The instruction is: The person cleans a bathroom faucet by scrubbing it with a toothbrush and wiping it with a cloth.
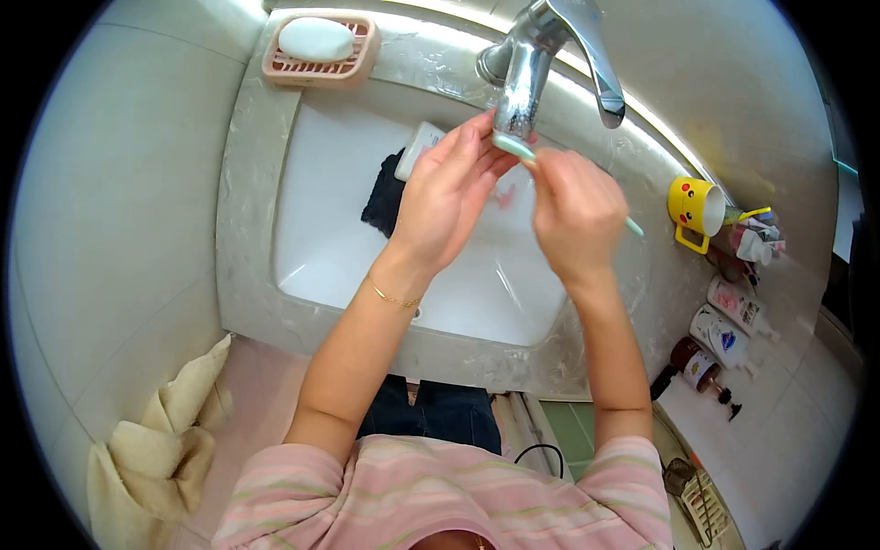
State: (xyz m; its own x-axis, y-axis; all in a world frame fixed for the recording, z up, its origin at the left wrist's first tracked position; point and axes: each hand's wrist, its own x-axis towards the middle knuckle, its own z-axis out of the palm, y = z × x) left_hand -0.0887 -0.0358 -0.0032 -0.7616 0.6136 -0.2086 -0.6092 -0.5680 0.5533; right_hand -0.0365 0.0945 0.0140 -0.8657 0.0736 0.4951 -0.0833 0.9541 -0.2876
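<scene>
In the head view my right hand (582, 206) is closed around a mint-green toothbrush (515, 147). The brush's head is up against the mouth of the chrome faucet (524, 87), and its handle end pokes out behind my fist. My left hand (445, 192) is beside the spout with its fingers stretched out, fingertips close to or touching the metal; I cannot tell which. Below it, in the white sink (339, 247), lie a black cloth (383, 197) and a white object (417, 151), partly hidden by my left hand.
A pink soap dish (367, 55) with a white soap bar (316, 39) sits at the counter's back left. Along the right stand a yellow cup (687, 203) and several bottles (720, 335). A cream towel (156, 449) hangs at lower left.
</scene>
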